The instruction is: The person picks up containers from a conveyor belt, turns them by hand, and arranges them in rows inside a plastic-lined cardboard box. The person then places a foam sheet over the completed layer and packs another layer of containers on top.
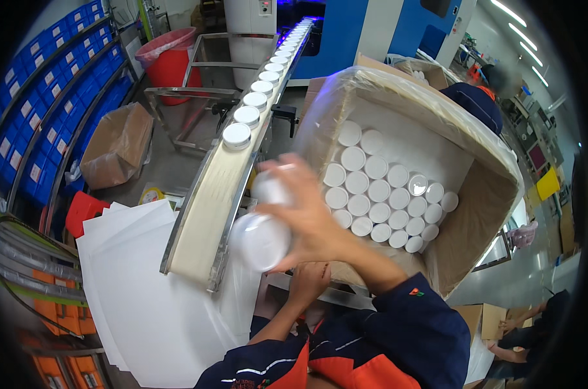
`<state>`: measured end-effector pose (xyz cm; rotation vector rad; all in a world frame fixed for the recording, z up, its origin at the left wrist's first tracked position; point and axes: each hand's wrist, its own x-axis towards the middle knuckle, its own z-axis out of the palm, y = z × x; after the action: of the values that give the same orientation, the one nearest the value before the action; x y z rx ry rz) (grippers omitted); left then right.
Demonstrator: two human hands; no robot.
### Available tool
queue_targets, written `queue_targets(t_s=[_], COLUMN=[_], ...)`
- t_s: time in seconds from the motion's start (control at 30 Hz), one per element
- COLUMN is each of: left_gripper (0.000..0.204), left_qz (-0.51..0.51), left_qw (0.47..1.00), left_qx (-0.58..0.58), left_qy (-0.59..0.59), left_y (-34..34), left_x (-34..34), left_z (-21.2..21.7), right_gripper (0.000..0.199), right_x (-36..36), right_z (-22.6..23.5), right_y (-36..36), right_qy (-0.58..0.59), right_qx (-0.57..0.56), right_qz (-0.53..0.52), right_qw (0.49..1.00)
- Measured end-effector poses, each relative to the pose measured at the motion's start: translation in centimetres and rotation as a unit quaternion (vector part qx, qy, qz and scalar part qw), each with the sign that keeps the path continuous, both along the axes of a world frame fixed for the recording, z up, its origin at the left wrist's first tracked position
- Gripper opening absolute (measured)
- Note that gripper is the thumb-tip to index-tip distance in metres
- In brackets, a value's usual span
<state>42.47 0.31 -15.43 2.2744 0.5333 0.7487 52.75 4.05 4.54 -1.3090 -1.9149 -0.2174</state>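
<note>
My right hand (307, 211), smeared by motion, grips two round white lidded jars between the conveyor's end and the lined box. The upper jar (271, 188) is partly behind the fingers; the lower jar (263, 242) shows its round face. Below it, my left hand (310, 283) is curled closed beside the box's near edge; what it holds, if anything, is hidden. A line of similar white jars (246, 115) stands on the narrow conveyor belt (205, 219). Inside the large plastic-lined carton (465, 264), several rows of white jars (379, 190) stand on a pale sheet.
White sheets (148, 298) lie stacked left of me, under the conveyor's end. Blue bins (44, 123) fill a rack at the left, near an open carton (117, 146) and a red bin (171, 68). Other people work at the far right (475, 104) and lower right (546, 330).
</note>
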Motion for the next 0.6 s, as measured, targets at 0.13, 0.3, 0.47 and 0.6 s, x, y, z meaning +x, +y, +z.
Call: queue_targets(t_s=[0.13, 0.3, 0.47, 0.6], left_gripper=[0.010, 0.010, 0.012, 0.011], left_qz=[-0.005, 0.001, 0.009, 0.016], left_qw=[1.000, 0.999, 0.998, 0.998], left_qx=[-0.013, 0.008, 0.004, 0.004], left_qy=[0.020, 0.050, 0.056, 0.064], left_y=[0.0, 0.0, -0.4, -0.3], left_x=[0.8, 1.1, 1.1, 1.0], left_z=[0.6, 0.6, 0.9, 1.0], right_gripper=[0.088, 0.086, 0.093, 0.096], right_x=[13.3, 28.8, 33.0, 32.6], right_z=[-2.4, -9.1, -12.1, -13.6], right_y=[-5.7, -8.9, -9.4, -8.3], right_qy=[-0.014, -0.019, -0.025, 0.008], right_qx=[0.088, -0.002, -0.064, -0.083], right_qz=[-0.340, -0.627, -0.705, -0.706], right_qw=[0.936, 0.779, 0.705, 0.703])
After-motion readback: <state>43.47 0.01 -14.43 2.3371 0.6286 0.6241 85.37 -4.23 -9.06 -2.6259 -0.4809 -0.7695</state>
